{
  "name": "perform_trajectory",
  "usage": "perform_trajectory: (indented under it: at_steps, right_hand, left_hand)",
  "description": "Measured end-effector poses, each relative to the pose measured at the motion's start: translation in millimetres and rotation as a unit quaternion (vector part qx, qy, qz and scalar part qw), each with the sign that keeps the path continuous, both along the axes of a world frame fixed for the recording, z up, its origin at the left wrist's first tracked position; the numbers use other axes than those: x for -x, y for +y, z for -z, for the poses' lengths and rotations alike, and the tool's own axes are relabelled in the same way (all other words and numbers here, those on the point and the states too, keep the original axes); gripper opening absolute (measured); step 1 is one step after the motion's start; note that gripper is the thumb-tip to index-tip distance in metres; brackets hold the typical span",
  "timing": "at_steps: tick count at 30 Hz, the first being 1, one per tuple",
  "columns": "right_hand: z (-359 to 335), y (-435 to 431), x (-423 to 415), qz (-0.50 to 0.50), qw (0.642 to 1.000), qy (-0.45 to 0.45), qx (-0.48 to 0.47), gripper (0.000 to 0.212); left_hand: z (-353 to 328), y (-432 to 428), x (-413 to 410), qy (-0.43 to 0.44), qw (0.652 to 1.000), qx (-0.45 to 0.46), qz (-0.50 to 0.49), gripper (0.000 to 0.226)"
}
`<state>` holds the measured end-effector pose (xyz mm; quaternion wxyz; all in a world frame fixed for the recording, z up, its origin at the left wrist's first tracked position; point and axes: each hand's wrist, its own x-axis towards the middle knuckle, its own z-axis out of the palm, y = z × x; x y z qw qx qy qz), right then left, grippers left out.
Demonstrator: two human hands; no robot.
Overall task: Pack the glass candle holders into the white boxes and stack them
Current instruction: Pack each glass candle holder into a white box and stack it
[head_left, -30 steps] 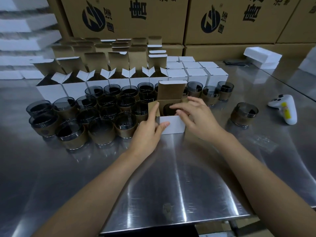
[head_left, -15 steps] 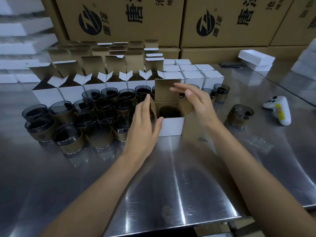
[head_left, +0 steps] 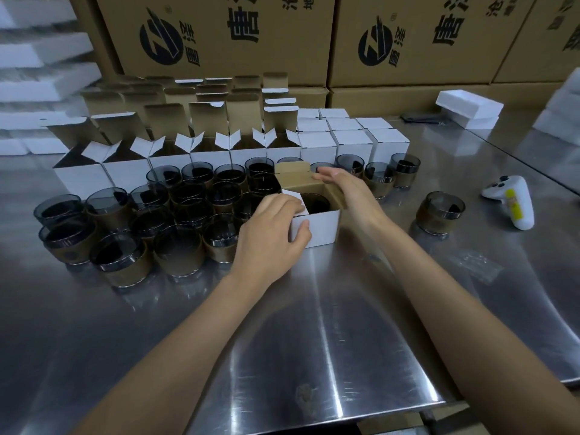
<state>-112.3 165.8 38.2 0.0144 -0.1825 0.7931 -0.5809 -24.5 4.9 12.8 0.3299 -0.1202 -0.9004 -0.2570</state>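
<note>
So the lid flap (head_left: 299, 180) is tipped down now under the flat right hand (head_left: 348, 196), left hand (head_left: 270, 233) now pinching the white box (head_left: 324, 227).

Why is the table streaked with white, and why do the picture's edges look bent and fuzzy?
Head view: the steel table reflects light in bright streaks; the wide-angle lens bows the cartons; the foam slabs at the left edge look soft; the central white box is sharp.
</note>
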Motion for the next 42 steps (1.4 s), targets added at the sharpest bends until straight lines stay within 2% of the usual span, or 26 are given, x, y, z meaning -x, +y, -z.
perform_trajectory:
  at_steps: [3, 7, 9, 11, 17, 21, 25, 30, 32, 37, 42]
  right_hand:
    - [0.6, 5.5, 5.4, -0.007, 0.997, -0.050, 0.056, 0.046]
    - [13.8, 14.8, 4.5, -0.048, 0.968, -0.109, 0.223, 0.049]
    - [19.6, 17.6, 4.2, -0.071, 0.961, -0.116, 0.243, 0.050]
    - [23.0, 15.3, 4.6, -0.073, 0.964, -0.108, 0.230, 0.049]
    - [28.1, -2.3, -6.1, -0.032, 0.992, -0.025, 0.116, 0.039]
    - [27.4, -3.4, -7.3, -0.021, 0.988, -0.009, 0.152, 0.051]
    - [29.4, -6.7, -8.4, -0.018, 0.989, 0.020, 0.146, 0.060]
    - [29.7, -6.9, -6.2, -0.016, 0.982, -0.010, 0.189, 0.075]
    - [29.5, -6.6, -7.1, -0.017, 0.982, -0.009, 0.189, 0.070]
    - [24.9, -3.6, -12.3, -0.008, 0.989, 0.045, 0.137, 0.032]
    - [23.8, 11.0, -12.6, -0.070, 0.992, 0.057, 0.088, 0.037]
  left_hand:
    - [-4.8, 4.5, 1.3, 0.023, 0.999, 0.011, -0.031, 0.014]
    - [-10.3, 4.9, 3.2, 0.047, 0.997, 0.025, -0.055, 0.019]
    - [-8.1, 2.1, 3.9, 0.043, 0.998, 0.018, -0.049, 0.019]
    - [-3.9, -1.0, 3.5, 0.039, 0.999, 0.008, -0.034, 0.019]
    - [1.6, -3.8, 4.6, 0.049, 0.998, -0.030, -0.007, 0.022]
    - [3.6, -3.4, 5.0, 0.046, 0.998, -0.041, 0.002, 0.016]
    - [3.5, -2.2, 3.8, 0.046, 0.998, -0.045, 0.008, 0.017]
    - [4.6, -1.6, 4.4, 0.046, 0.997, -0.055, 0.018, 0.015]
    - [5.5, -0.8, 4.0, 0.044, 0.997, -0.056, 0.012, 0.015]
    - [6.7, -2.0, 1.8, 0.033, 0.997, -0.069, 0.016, 0.016]
    - [7.6, -2.7, -3.4, 0.026, 0.990, -0.139, 0.031, 0.021]
